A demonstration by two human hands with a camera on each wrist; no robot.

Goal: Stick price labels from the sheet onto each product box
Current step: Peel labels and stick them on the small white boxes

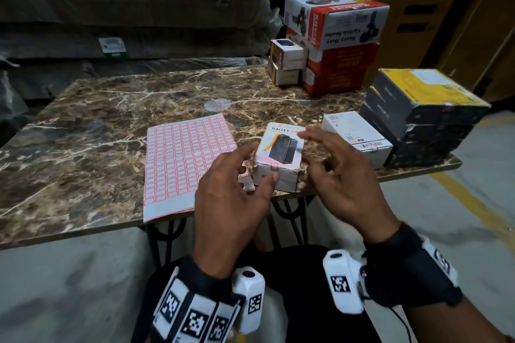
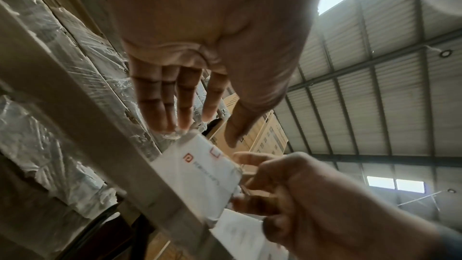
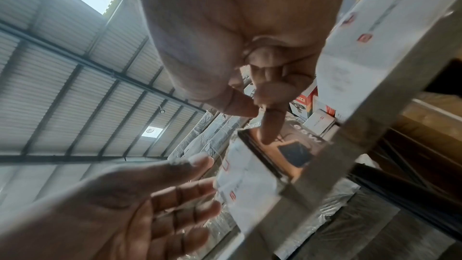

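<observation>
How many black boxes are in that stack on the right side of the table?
3: top black box, middle black box and bottom black box, stacked at the table's right edge. More may be hidden behind.

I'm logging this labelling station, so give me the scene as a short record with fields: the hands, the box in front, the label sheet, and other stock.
left hand: open, at the box's left side
right hand: open, fingers loosely spread beside the box
Halley box: at the table's near edge, a small red-bordered label on its front
label sheet: flat, left of the box
white box: right of it
dark box stack: far right
</observation>
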